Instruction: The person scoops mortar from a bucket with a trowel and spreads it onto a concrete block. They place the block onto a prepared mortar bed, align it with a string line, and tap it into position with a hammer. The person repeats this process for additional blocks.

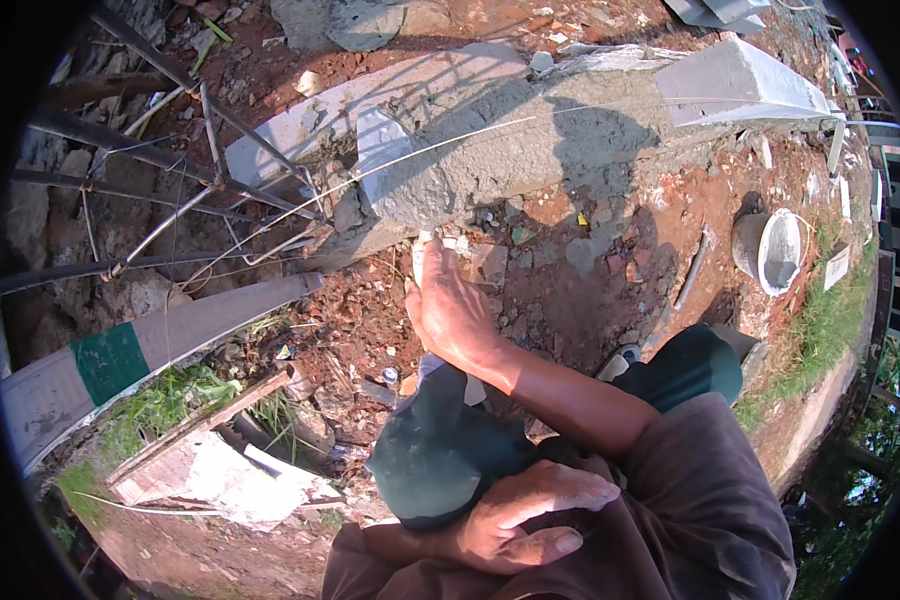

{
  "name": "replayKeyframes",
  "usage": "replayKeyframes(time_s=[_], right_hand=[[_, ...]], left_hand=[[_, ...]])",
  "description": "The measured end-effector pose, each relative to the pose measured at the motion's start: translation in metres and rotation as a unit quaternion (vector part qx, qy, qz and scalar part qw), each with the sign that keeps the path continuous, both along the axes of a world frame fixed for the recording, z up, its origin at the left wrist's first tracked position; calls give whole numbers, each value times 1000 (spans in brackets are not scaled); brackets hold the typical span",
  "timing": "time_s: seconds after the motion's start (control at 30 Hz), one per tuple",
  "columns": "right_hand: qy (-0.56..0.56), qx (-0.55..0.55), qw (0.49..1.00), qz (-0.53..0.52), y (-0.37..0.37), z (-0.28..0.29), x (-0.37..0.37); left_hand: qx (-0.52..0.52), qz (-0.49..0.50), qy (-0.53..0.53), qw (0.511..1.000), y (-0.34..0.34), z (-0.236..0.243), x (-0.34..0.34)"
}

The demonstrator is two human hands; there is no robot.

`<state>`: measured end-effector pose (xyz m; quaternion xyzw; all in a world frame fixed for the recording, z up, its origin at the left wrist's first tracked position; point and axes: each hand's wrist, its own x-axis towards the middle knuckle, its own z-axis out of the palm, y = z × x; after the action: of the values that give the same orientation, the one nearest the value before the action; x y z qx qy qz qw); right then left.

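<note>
My right hand (448, 310) reaches to the front edge of a grey, rough mortar-covered ledge (525, 150), its fingers closed around a small pale object (426, 236), perhaps a tool's handle; its far part cannot be clearly made out. A paler, smoother patch lies on the ledge just beyond it. My left hand (530, 520) rests low near my body, beside my dark green knee (440, 460), fingers loosely curved and apart, with nothing visible in them. A thin pale line (485, 135) runs across the ledge.
Steel rebar (150, 150) juts in at upper left. A grey plank (195, 325) with a green band crosses below it. A white block (730, 85) sits at the ledge's right end. A bucket (750, 250), a short pipe (692, 265), rubble and white scraps (235, 485) lie around.
</note>
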<state>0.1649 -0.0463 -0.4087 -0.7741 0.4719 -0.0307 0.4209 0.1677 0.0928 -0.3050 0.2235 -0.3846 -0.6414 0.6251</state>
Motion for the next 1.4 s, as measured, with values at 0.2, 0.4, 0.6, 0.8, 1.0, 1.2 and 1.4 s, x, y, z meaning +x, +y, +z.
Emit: replayKeyframes(time_s=[0.2,0.4,0.6,0.8,1.0,1.2,1.4], right_hand=[[-39,-93,995,5,2,6,-28],[17,-139,984,-107,-30,-7,-68],[-47,-57,989,-124,-33,26,-105],[31,-192,960,-201,-140,15,-217],[48,-144,953,-262,-204,3,-244],[47,-51,956,-286,-197,35,-206],[52,-35,974,-217,-154,39,-174]], left_hand=[[2,8,6,1000,5,-1,4],[11,-11,16,1000,2,-3,8],[3,31,-1,1000,-3,3,1],[-5,73,-12,997,-4,-2,-6],[-92,15,71,993,-11,-23,-4],[-25,32,66,997,-6,-9,-4],[-24,41,-37,998,-11,-4,4]])
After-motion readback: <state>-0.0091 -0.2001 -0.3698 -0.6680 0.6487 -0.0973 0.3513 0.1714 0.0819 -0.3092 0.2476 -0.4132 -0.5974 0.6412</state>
